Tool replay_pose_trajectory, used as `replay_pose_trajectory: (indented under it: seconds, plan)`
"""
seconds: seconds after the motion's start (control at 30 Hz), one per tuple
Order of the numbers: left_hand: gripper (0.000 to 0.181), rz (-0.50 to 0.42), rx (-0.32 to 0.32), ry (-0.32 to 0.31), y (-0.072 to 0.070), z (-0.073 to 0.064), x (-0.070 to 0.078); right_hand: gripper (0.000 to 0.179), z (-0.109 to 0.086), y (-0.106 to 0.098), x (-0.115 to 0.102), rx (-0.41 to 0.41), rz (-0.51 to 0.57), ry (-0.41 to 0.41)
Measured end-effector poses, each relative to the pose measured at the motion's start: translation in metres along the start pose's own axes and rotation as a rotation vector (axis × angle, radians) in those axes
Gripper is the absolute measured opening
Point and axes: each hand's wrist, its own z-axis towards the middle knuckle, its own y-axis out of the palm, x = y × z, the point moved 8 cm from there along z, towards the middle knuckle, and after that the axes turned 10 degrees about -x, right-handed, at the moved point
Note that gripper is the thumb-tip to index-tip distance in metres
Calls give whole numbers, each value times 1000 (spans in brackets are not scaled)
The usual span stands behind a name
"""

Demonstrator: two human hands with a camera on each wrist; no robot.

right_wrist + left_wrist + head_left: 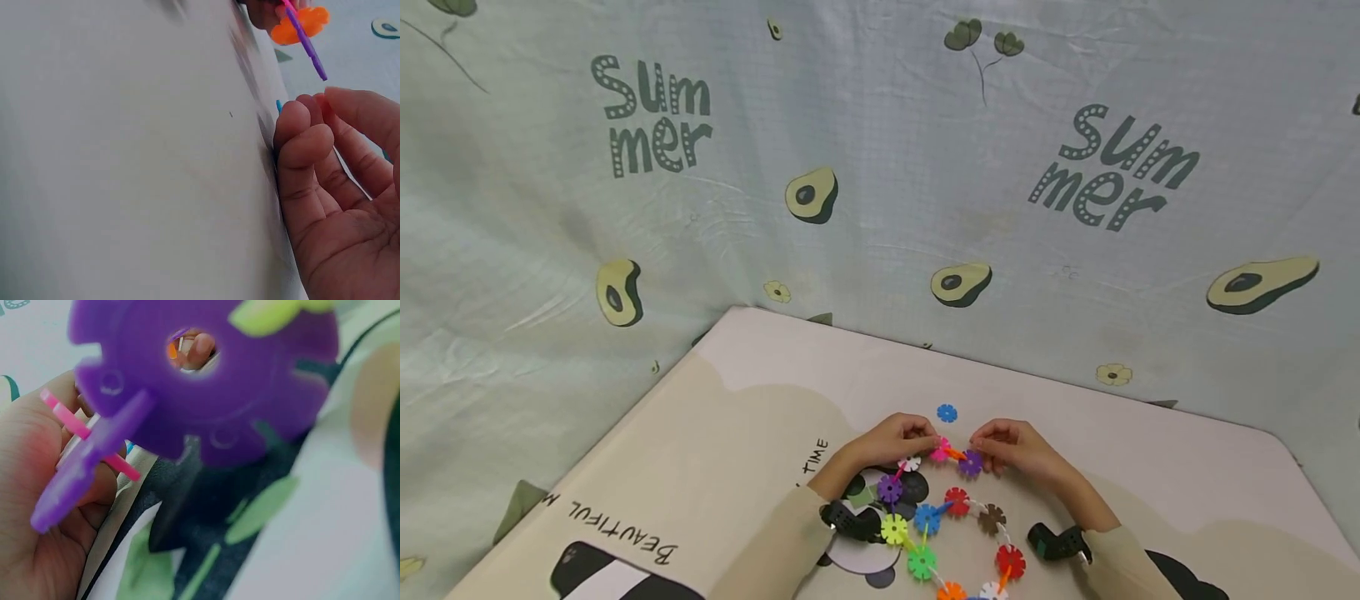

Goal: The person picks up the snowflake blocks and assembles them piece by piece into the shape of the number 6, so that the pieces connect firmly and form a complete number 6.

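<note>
A chain of notched interlocking plastic discs lies on the table in the head view. Fingers of my left hand point(898, 437) pinch the pink disc point(942, 451) near its upper end. An orange disc point(956, 454) joins that one edge-on to a purple disc point(971, 463). Beside the purple disc is my right hand point(1011, 446); in the right wrist view its fingers bend loosely, with a small gap to the purple disc point(305, 40). Lower in the chain come a white disc point(911, 464) and another purple disc point(890, 489), which looms large in the left wrist view.
Below the hands, the chain runs into a ring of discs, including a green point(922, 563), a brown point(992, 520) and a red disc point(1011, 562). A loose blue disc point(947, 412) lies beyond the hands. A printed cloth point(880, 242) hangs behind the table point(760, 350).
</note>
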Motion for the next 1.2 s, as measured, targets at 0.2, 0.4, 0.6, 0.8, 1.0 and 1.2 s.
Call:
replay_pose_trajectory:
  seconds: [0.2,0.4,0.6,0.8,1.0,1.2]
  plan:
    - [18,-32,16,3,-1,0,-1,28,9,-7,0,63,-30,21]
    - [19,-85,8,-13,9,-2,-6,24,12,-5,4,107,-72,40]
    - [20,-148,-9,-7,17,-4,-7,21,15,-4,5,145,-120,42]
    - [20,-152,-6,18,12,-3,-3,23,28,-7,-2,153,-174,0]
    - [20,-132,2,20,5,-3,-1,33,40,-13,-5,188,-211,36]
    - [20,-130,11,24,0,-4,0,34,49,-16,-6,224,-224,89]
